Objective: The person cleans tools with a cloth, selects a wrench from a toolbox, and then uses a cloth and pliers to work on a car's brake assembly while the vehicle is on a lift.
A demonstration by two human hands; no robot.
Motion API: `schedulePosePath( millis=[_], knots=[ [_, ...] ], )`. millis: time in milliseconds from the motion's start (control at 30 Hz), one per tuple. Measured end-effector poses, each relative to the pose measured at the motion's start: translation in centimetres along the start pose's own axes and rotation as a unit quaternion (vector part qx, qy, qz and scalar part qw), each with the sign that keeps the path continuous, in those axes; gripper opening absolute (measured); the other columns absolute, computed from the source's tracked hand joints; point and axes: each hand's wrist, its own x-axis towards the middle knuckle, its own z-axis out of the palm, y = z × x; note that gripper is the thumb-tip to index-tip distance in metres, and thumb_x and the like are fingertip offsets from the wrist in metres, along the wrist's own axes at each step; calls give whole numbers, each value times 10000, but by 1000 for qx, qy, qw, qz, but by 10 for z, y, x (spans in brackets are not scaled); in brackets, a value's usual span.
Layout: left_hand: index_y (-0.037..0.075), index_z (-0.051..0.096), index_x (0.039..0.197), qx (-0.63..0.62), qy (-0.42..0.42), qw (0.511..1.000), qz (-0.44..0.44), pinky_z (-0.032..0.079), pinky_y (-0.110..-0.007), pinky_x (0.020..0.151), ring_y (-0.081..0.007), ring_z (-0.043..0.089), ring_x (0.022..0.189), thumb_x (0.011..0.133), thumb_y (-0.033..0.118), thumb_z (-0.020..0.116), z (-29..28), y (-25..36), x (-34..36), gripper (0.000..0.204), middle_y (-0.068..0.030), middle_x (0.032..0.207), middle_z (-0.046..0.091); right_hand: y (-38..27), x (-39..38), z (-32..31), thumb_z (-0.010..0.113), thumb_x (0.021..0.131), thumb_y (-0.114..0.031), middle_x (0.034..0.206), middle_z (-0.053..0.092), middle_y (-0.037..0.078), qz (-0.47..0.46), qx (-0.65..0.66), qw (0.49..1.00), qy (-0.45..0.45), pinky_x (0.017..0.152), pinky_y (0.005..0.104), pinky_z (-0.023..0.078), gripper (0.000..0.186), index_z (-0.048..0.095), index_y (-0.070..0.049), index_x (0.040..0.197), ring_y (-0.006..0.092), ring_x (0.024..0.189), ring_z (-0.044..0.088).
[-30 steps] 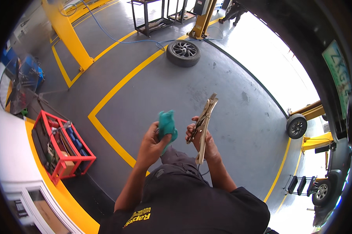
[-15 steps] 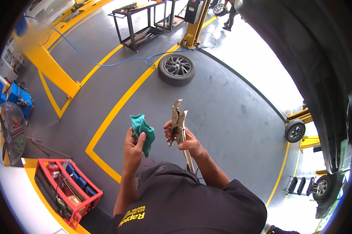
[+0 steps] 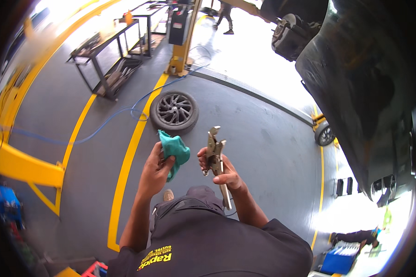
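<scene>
My left hand [image 3: 156, 171] pinches a crumpled green cloth [image 3: 174, 148] between thumb and fingers, its loose end hanging to the right. Beside it, my right hand [image 3: 227, 174] is wrapped round silver locking pliers [image 3: 214, 154], held upright with the jaws at the top and the handles running down toward my waist. The jaws of the pliers stand apart with nothing between them. Cloth and pliers do not touch. Beyond both hands, a wheel with its tire [image 3: 174, 112] lies flat on the grey floor.
A blue hose [image 3: 92, 137] trails over the floor past the wheel. A black metal cart [image 3: 99, 60] and a yellow lift post [image 3: 179, 55] stand at the far left. A raised car [image 3: 355, 92] fills the upper right. Other people [image 3: 225, 18] are at the far edge and lower right.
My view has swung forward and to the right; the wheel appears nearer and the red tool cart has mostly left the picture. Both hands keep hold of the cloth and pliers.
</scene>
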Motion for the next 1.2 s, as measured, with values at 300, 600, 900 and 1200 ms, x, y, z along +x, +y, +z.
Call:
schedulePosePath(
  millis=[300,600,900,1200],
  knots=[
    [41,607,1268,40,-239,967,82,531,-272,824,-68,660,920,1041,92,708,50,18,287,254,-62,1083,766,-25,109,-101,830,579,-416,1047,509,29,-78,-23,972,219,892,298,425,982,533,-6,1420,143,1000,524],
    [15,515,1388,-81,-335,937,60,553,-291,874,-125,690,1058,1072,40,630,92,52,508,338,-86,1203,716,-77,260,-206,874,672,-385,1068,491,3,-138,-58,950,272,917,293,371,914,523,-40,1442,124,1018,477],
    [-2,396,1545,-128,-422,888,130,540,-309,971,-152,665,1170,1076,-21,582,159,103,710,506,-127,1278,714,-120,358,-280,832,679,-386,1113,482,9,-131,-77,925,350,984,296,367,921,495,-67,1475,135,1039,455],
    [63,441,1233,-180,-654,728,97,511,-228,863,-69,623,986,1070,57,670,316,224,832,281,-54,1043,687,-220,451,-302,788,641,-300,1082,478,17,-225,-84,805,543,900,265,386,960,463,0,1493,120,989,467]
  ],
)
